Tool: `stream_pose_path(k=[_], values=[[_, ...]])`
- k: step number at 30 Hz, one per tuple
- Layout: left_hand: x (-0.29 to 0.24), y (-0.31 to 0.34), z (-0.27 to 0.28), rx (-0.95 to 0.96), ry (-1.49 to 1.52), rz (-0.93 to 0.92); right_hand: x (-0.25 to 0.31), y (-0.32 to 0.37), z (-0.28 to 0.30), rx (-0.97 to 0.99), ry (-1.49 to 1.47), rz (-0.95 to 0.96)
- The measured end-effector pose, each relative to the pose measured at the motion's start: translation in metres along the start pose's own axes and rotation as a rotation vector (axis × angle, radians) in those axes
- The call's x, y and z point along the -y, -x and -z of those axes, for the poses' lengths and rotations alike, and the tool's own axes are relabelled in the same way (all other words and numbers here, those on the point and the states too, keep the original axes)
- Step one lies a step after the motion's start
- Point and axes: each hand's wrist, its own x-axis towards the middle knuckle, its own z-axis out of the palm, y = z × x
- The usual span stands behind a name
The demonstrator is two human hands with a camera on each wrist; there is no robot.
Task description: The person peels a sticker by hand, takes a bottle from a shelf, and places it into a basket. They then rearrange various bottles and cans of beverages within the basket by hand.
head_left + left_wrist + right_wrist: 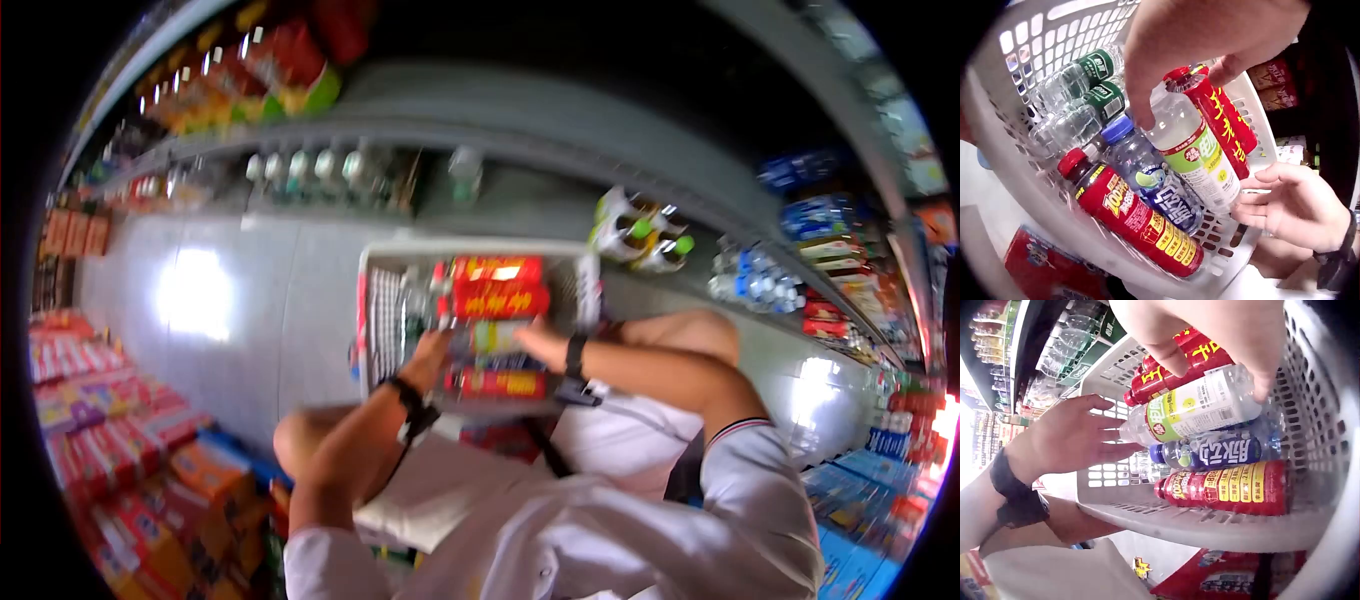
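Observation:
A clear bottle with a green-and-white label (1200, 159) lies among other drinks in a white plastic basket (480, 245). At its neck end are the straight fingers of my left hand (1063, 434), the thumb held apart. My right hand (1300, 200) touches the bottle's base with extended fingertips. On one side of it lie red bottles with yellow characters (500, 298). Toward my body are a blue-capped bottle with a blue label (1229, 449) and a red-capped red bottle (1138, 219). Water bottles with green labels (1082, 78) lie at the basket's left end.
Shelves (560, 135) of bottled drinks run beyond the basket. Two green-capped bottles (640, 232) stand to its right on the low shelf. Stacked red cartons (95, 390) line the left side, and blue boxes (850, 490) are at lower right. The basket sits close before my bent knees.

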Motion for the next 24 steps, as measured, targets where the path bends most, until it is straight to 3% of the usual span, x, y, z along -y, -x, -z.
stream_pose_path(k=[2,3,4,5,7,9,10,11,12,13,15,16,17,18,19,20,23,24], values=[[0.000,-0.013,-0.002,0.039,0.181,0.192,-0.036,-0.024,0.002,0.045,-0.008,0.047],[-0.013,-0.004,-0.004,0.075,0.141,0.170,-0.060,-0.047,0.002,-0.076,0.059,-0.017],[-0.024,0.000,-0.008,0.087,0.088,0.144,-0.023,-0.014,0.004,-0.026,0.147,-0.014],[-0.034,0.005,-0.011,0.089,0.022,0.114,-0.052,-0.043,0.001,-0.187,0.217,0.061],[-0.015,-0.028,-0.003,0.038,-0.134,-0.025,-0.091,-0.101,0.009,-0.472,0.414,0.436],[0.013,-0.080,0.024,-0.066,-0.453,-0.247,-0.038,-0.065,0.022,-0.426,0.412,0.384],[0.017,-0.097,0.029,-0.128,-0.435,-0.276,-0.014,-0.047,0.026,-0.426,0.375,0.411],[0.014,-0.106,0.023,-0.187,-0.221,-0.250,0.003,-0.031,0.032,-0.482,0.272,0.546],[-0.032,-0.041,-0.010,-0.219,-0.086,-0.331,0.033,0.006,0.039,-0.486,0.250,0.694],[-0.024,-0.056,-0.001,-0.273,-0.208,-0.378,0.059,0.029,0.048,-0.388,0.136,0.722],[-0.036,-0.036,-0.009,-0.332,-0.338,-0.499,0.105,0.081,0.071,-0.241,-0.001,0.984],[-0.040,-0.026,-0.012,-0.311,-0.332,-0.545,0.131,0.119,0.080,-0.274,0.017,1.093],[-0.048,-0.011,-0.021,-0.307,-0.266,-0.501,0.158,0.163,0.088,-0.429,0.078,1.151],[-0.055,0.004,-0.029,-0.286,-0.213,-0.514,0.178,0.181,0.105,-0.694,0.203,1.405],[-0.061,0.017,-0.034,-0.265,-0.160,-0.525,0.201,0.211,0.119,-0.854,0.220,1.512],[-0.069,0.030,-0.039,-0.232,-0.132,-0.510,0.218,0.242,0.130,-0.975,0.154,1.555],[-0.084,0.051,-0.049,-0.139,-0.042,-0.499,0.263,0.295,0.192,-1.540,0.335,1.668],[-0.083,0.048,-0.048,-0.113,-0.009,-0.519,0.276,0.314,0.199,-1.593,0.333,1.650]])
